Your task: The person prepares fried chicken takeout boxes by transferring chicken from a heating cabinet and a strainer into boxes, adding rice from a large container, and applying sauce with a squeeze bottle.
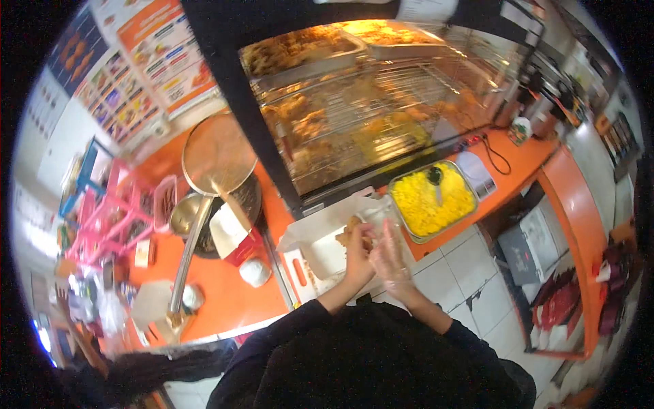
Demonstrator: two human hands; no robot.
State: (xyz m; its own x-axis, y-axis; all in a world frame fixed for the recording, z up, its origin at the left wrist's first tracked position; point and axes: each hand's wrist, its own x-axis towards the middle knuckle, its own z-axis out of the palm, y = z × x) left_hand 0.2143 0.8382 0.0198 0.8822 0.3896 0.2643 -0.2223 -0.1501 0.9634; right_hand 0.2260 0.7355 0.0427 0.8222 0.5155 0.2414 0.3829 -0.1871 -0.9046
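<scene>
In the head view, my left hand [360, 258] is closed around a piece of brown fried food [352, 234], over an opened white cardboard box [322, 250]. My right hand [391, 263] is beside it, palm turned inward and fingers extended, under what looks like a clear plastic glove. Whether the right hand also touches the food is unclear. Under the box lies a white cutting board [298, 276] with crumbs and an orange-rimmed handle slot. Just right of the box, a metal tray of yellow rice [434, 199] holds a dark-handled spoon.
A glass display cabinet [352, 112] of fried food stands behind the box. On the orange counter [225, 296] at left are a large strainer [219, 153], a pan, a red and white carton [232, 235] and wrapped white balls [254, 272]. Another person's arm [76, 327] is at far left.
</scene>
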